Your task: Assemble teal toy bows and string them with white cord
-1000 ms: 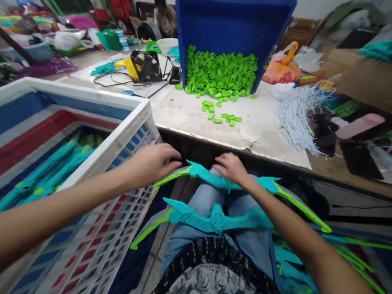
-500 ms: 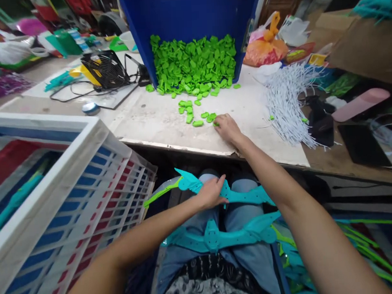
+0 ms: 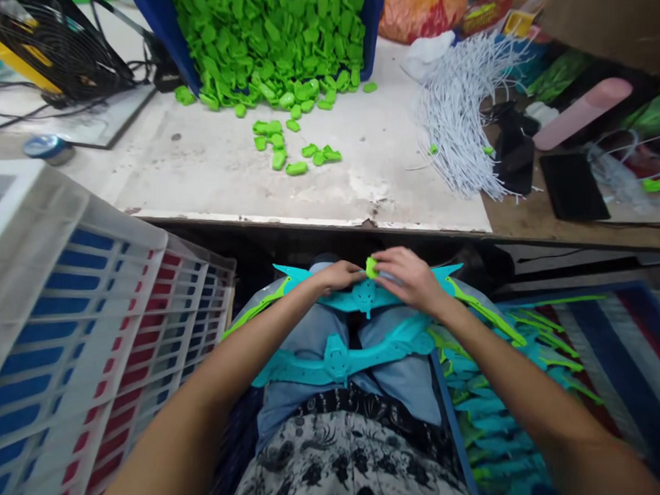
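While my left hand [image 3: 339,276] holds the far bow [image 3: 365,297], my right hand [image 3: 410,275] pinches a green insert [image 3: 371,268], best squarely aligned.

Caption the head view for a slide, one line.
Right hand holds a small green piece near the middle of a teal bow-shaped part; left hand holds the same part.

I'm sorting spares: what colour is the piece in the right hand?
The piece in the right hand is bright green, seen in the head view.
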A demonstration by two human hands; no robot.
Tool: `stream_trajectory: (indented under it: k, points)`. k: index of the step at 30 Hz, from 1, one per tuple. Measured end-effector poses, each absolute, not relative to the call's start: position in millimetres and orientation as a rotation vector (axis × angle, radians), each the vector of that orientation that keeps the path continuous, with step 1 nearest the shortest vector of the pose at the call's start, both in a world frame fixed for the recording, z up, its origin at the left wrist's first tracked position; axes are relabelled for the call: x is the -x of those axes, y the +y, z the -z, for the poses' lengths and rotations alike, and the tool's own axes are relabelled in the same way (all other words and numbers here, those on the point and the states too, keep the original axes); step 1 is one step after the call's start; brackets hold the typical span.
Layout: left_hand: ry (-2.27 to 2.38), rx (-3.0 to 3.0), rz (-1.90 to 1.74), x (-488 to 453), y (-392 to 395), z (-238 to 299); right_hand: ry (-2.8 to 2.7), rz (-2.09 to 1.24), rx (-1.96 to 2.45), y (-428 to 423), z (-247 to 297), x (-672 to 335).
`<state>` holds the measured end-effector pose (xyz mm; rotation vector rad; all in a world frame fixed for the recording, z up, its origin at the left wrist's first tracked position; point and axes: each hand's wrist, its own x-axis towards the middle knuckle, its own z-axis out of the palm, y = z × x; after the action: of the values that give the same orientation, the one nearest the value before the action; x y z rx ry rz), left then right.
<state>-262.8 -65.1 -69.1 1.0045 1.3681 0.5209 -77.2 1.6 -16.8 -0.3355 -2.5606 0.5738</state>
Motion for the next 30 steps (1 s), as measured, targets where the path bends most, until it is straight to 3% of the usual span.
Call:
stream_trajectory:
  k: [6, 12, 20, 25, 27, 30]
  points:
    - [1.320, -0.746, -0.611, 256.9, -63.3, 74.4, -2.665, -0.509, 0.276, -36.2, 52.5, 59.9]
    - [1.116, -0.889, -0.583, 266.0, -68.8, 69.7, -2.704, -0.479, 0.367, -41.1, 59.5, 63.7]
    - [1.188, -1.043, -0.620, 262.0, -72.5, 73.4, -2.438, -1.078, 1.149, -45.6, 68.3, 76.3]
    - [1.331, -1.036, -0.612, 258.3, -70.6, 75.9, -2.490, -1.305, 1.341, -27.4, 68.0, 84.3]
    - [1.359, -1.040, -0.602, 257.9, -70.4, 75.1, -2.613, -1.265, 1.309, -25.1, 58.4, 85.3]
    - [1.374, -1.099, -0.584, 257.7, -69.2, 75.2, -2.910, -0.942, 1.130, -16.2, 26.8, 98.5]
